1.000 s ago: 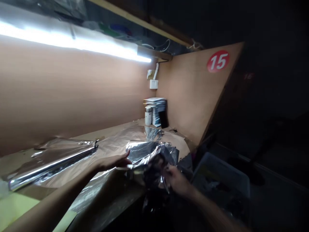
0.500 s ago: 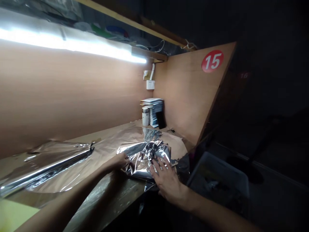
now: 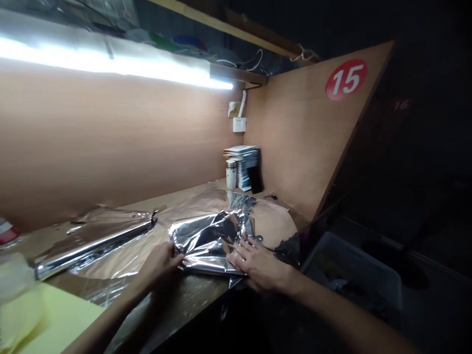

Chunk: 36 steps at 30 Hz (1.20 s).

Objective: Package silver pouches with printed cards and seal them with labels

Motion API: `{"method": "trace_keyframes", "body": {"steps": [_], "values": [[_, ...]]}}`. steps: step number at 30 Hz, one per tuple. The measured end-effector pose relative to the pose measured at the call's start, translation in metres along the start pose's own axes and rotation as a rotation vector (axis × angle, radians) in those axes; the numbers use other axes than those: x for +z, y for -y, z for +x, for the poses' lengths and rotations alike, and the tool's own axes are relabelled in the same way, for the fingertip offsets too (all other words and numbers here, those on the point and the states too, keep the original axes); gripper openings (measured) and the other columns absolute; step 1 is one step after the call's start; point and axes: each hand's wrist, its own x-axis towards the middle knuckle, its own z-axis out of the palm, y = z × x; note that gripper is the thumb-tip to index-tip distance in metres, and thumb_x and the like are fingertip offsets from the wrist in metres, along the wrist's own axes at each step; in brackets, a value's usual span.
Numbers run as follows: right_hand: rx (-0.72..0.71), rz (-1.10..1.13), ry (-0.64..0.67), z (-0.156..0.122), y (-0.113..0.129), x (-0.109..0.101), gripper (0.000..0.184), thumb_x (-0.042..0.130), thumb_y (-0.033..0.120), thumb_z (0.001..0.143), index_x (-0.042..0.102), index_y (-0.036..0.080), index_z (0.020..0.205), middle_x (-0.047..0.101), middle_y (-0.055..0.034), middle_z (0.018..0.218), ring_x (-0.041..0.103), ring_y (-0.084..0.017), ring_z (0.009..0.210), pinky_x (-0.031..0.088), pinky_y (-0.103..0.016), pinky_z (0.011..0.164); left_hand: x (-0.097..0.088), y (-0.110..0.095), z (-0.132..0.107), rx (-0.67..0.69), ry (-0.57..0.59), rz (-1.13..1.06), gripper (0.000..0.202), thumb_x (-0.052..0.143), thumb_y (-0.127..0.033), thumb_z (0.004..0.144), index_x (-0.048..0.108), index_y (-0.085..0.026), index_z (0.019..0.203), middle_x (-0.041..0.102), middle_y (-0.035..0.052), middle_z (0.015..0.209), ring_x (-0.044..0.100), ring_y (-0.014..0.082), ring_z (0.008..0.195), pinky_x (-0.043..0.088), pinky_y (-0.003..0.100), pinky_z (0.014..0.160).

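As left hand [image 3: 160, 265], right hand [image 3: 260, 268] press crumpled foil [image 3: 210, 243], bench edge [image 3: 199, 295] beside

A crumpled, loosely folded silver foil packet [image 3: 210, 241], lying flat at the wooden bench's front edge [image 3: 195, 295].

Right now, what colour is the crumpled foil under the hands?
The crumpled foil is shiny silver; head view.

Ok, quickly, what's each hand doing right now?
Left hand: closed, gripping the edge of the crumpled silver foil bundle.
Right hand: open, fingers spread, pressing flat on the foil.
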Motion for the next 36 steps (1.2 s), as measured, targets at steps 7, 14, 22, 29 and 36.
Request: {"method": "trace_keyframes", "body": {"steps": [7, 14, 22, 29, 36], "values": [[0.019, 0.049, 0.018, -0.006, 0.030, -0.006, 0.058, 0.054, 0.017, 0.096, 0.047, 0.020, 0.153, 0.050, -0.0191, 0.155, 0.053, -0.033, 0.138, 0.040, -0.050, 0.117, 0.021, -0.012, -0.047, 0.675, 0.099, 0.371, 0.079, 0.060, -0.059, 0.094, 0.029, -0.034, 0.163, 0.038, 0.0059, 0.165, 0.040, 0.0363, 0.149, 0.041, 0.057, 0.117], [-0.314, 0.166, -0.049, -0.030, 0.008, -0.003, 0.060, 0.063, 0.036, 0.099, 0.044, 0.030, 0.156, 0.045, -0.0101, 0.161, 0.034, -0.029, 0.153, 0.021, -0.053, 0.126, 0.028, 0.023, -0.068, 0.737, 0.028, 0.349, 0.048, 0.050, -0.038, 0.105, 0.049, -0.040, 0.153, 0.054, -0.0009, 0.155, 0.053, 0.0288, 0.141, 0.051, 0.045, 0.111], [0.346, 0.678, -0.297, -0.007, 0.001, 0.045, 0.040, 0.047, 0.038, 0.105, 0.072, 0.017, 0.081, 0.071, -0.0039, 0.078, 0.068, -0.020, 0.077, 0.052, -0.030, 0.074, 0.017, -0.003, -0.060, 0.423, 0.092, 0.002, 0.048, 0.038, -0.052, 0.105, 0.080, -0.029, 0.096, 0.070, 0.0046, 0.128, 0.062, 0.0289, 0.122, 0.050, 0.045, 0.103], [0.371, 0.042, -0.371, 0.014, 0.034, 0.018, 0.049, 0.066, 0.025, 0.088, 0.060, 0.015, 0.136, 0.051, -0.0210, 0.149, 0.047, -0.039, 0.135, 0.034, -0.058, 0.116, 0.033, -0.017, -0.036, 0.274, -0.005, 0.177, 0.034, 0.046, -0.042, 0.101, 0.073, -0.021, 0.104, 0.068, 0.0115, 0.118, 0.064, 0.0281, 0.100, 0.051, 0.041, 0.084], [-0.086, 0.100, 0.028, 0.004, 0.021, 0.001, 0.052, 0.057, 0.020, 0.099, 0.050, 0.024, 0.149, 0.054, -0.0117, 0.151, 0.051, -0.027, 0.137, 0.035, -0.044, 0.118, 0.024, 0.003, -0.056, 0.560, 0.213, 0.334, 0.060, 0.044, -0.053, 0.104, 0.031, -0.040, 0.161, 0.037, 0.0033, 0.166, 0.034, 0.0410, 0.150, 0.029, 0.067, 0.117]]}}
